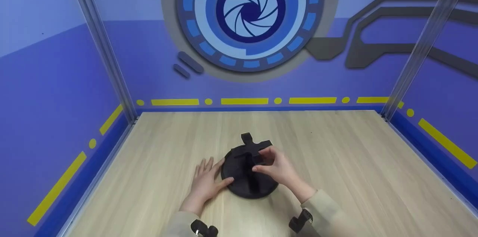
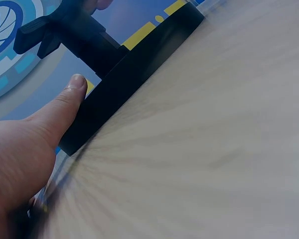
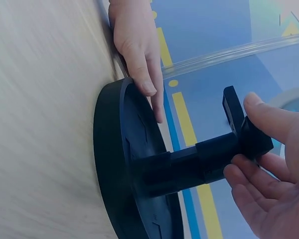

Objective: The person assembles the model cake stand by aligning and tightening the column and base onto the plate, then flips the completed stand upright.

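Beige sleeves [image 1: 328, 207] with black wrist cameras [image 1: 300, 220] lie nearest, before the stand [image 1: 239, 171]: matte black, round-based, cross-topped, on the wood-grain worktop [image 1: 354, 170]. Beside it, the left hand [image 1: 205, 184], grip wide, rests its thumb on the rim; the right hand [image 1: 281, 168] pinches and partly hides a top arm. Blue walls [image 1: 130, 50] rise beyond.
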`<action>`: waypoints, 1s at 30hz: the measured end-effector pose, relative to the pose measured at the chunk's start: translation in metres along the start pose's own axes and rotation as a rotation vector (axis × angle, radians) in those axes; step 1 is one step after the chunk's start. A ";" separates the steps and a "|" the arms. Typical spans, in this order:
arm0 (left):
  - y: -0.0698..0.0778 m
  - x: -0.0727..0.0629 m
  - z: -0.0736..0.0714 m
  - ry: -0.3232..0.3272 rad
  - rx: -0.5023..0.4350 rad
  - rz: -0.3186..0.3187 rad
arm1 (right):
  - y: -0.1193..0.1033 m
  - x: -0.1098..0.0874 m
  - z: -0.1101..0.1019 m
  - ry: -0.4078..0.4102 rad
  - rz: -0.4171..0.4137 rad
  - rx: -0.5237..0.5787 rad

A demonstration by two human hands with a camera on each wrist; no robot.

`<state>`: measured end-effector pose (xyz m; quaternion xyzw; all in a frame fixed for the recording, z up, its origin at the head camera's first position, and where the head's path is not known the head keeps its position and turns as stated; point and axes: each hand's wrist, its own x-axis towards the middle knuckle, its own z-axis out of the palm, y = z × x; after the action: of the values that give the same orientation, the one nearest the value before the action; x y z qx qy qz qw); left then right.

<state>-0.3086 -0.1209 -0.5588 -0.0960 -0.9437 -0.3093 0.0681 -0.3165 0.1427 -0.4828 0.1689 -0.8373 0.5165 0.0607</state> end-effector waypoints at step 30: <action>-0.002 0.001 0.001 -0.008 -0.012 0.003 | 0.023 0.034 -0.050 -0.015 0.012 0.084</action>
<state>-0.3097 -0.1218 -0.5609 -0.0990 -0.9419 -0.3144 0.0643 -0.3601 0.1885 -0.4697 0.1701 -0.8164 0.5501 0.0441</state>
